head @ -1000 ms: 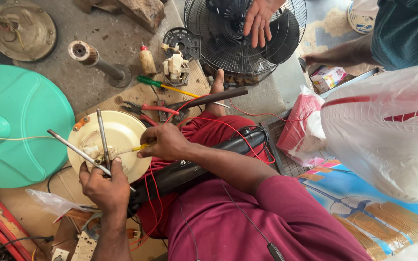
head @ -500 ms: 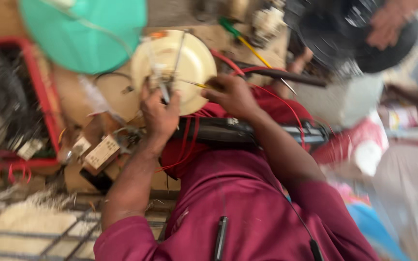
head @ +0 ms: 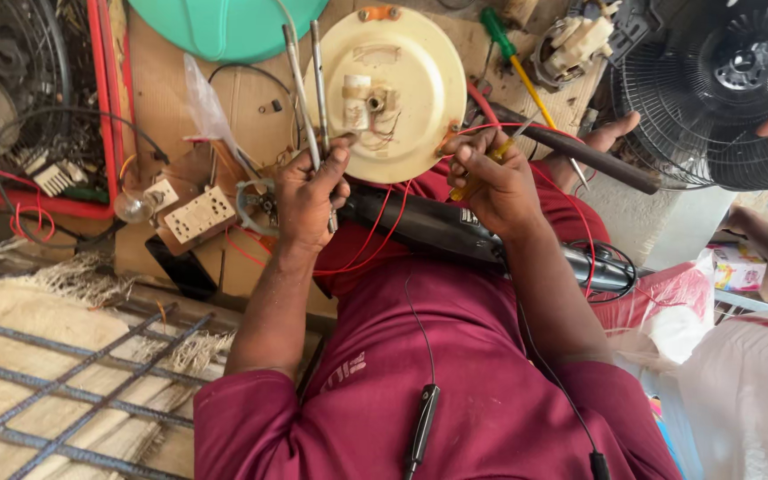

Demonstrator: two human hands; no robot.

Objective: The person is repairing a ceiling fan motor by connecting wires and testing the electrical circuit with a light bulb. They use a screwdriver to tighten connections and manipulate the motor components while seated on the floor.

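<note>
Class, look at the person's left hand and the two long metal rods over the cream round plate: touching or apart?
Touching. The head view shows the left hand closed round the lower ends of the metal rods, fingers wrapped over them.

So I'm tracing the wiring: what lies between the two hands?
In the head view, between the left hand and right hand sits the cream round plate's lower edge, with thin red wires below it.
</note>
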